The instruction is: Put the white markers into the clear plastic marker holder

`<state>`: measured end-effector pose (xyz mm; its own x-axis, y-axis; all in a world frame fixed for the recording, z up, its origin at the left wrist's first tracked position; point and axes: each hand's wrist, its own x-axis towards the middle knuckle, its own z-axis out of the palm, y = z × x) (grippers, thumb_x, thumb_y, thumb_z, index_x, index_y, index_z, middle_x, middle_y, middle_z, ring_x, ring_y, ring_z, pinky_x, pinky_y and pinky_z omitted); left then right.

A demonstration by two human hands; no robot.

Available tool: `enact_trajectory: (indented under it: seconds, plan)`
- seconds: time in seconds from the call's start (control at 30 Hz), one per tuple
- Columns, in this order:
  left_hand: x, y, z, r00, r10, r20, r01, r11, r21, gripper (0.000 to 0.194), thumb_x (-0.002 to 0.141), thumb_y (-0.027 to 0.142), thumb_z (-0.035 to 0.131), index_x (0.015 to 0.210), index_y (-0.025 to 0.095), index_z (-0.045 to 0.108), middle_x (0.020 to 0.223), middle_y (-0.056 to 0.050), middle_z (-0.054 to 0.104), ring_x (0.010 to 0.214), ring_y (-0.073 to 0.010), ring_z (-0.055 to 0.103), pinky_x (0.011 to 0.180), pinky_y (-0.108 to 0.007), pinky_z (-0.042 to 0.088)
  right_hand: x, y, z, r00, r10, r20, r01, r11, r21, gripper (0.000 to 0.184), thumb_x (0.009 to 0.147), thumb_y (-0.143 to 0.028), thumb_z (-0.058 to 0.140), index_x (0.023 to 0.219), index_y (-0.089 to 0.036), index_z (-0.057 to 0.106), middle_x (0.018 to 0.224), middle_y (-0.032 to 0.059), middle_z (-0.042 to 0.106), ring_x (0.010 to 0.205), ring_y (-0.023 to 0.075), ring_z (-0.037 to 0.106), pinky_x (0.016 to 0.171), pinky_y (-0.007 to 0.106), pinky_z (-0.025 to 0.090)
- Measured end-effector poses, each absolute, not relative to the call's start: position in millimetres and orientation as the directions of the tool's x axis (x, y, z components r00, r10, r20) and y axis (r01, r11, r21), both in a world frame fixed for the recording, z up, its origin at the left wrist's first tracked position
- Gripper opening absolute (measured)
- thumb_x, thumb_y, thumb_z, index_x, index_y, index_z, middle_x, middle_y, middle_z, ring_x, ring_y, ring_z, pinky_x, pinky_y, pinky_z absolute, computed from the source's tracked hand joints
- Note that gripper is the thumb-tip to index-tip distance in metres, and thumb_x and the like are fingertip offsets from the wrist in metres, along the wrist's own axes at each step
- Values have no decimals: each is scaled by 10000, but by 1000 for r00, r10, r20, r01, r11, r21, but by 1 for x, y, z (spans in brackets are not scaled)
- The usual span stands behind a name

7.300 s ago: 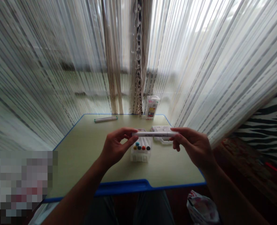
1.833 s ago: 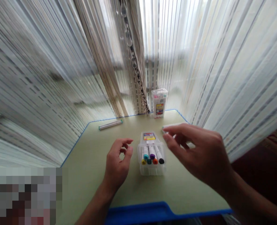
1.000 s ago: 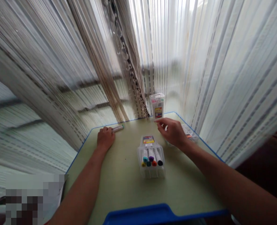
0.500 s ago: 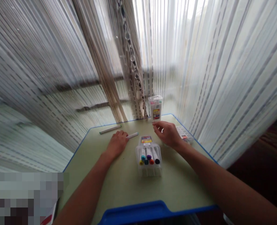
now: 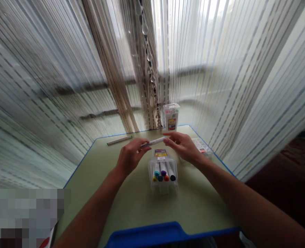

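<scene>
My left hand [image 5: 132,154] is closed on a white marker [image 5: 156,141], held above the table and slanting up to the right. At the marker's right end, my right hand [image 5: 182,146] has its thumb and fingers around the tip, in what looks like a pinch. Just below the hands is a clear plastic case [image 5: 163,191], its end open toward me. Several markers [image 5: 163,172] lie inside, with turquoise, purple, black, yellow, teal and orange ends. Another white marker [image 5: 119,140] with green ends lies on the table left of my left hand.
A clear case of markers [image 5: 171,119] stands upright at the table's back edge. Another flat clear case [image 5: 202,147] lies behind my right hand. The pale green table [image 5: 134,206] has a blue rim and a blue front ledge [image 5: 147,236]. String curtains [image 5: 206,69] hang behind.
My left hand has lifted the marker off the table and brought it right. My right hand has moved slightly left, its fingers now meeting the marker's end.
</scene>
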<state>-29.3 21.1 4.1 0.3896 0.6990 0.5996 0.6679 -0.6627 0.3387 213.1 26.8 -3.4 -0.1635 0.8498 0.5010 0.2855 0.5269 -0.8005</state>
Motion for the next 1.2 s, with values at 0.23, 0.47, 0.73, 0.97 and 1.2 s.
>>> enact_trajectory:
  seconds: [0.23,0.47,0.73,0.97,1.2]
  plan:
    - [-20,11,13,271,704,656,539,-676,503,198,871,322,764,1024,196,762,913,-50,766,757,-162,697,738,-266,546,209,21,3,-184,908,376,-77,368,-926,339,798,-449,808,897,-133,735,739,43,734,561,97,554,507,224,408]
    - [-26,25,3,159,888,431,225,-458,860,322,793,408,811,974,142,784,802,-49,746,573,-106,569,520,-219,435,215,30,-1,-84,957,278,-290,243,-926,191,731,-326,830,802,-165,756,721,44,742,565,98,568,489,220,368]
    - [-22,25,0,177,932,318,-150,-293,944,238,854,282,702,1012,128,791,851,-63,729,641,-106,593,606,-244,495,217,31,2,-38,978,203,-318,181,-931,155,712,-289,746,793,-162,785,706,77,767,537,124,609,462,235,377]
    - [-19,24,-1,141,930,340,-82,-331,940,245,835,286,725,1010,127,789,732,-26,688,601,-103,581,594,-242,487,215,30,0,-28,974,224,-297,205,-932,188,700,-269,830,854,-164,805,685,65,763,517,100,594,463,211,391]
    - [-15,19,5,120,921,370,14,-374,927,233,811,311,779,949,123,784,628,10,643,555,-85,549,544,-214,446,214,30,-5,-43,964,261,-243,243,-939,248,666,-275,924,847,-168,793,652,29,728,514,76,557,466,195,389]
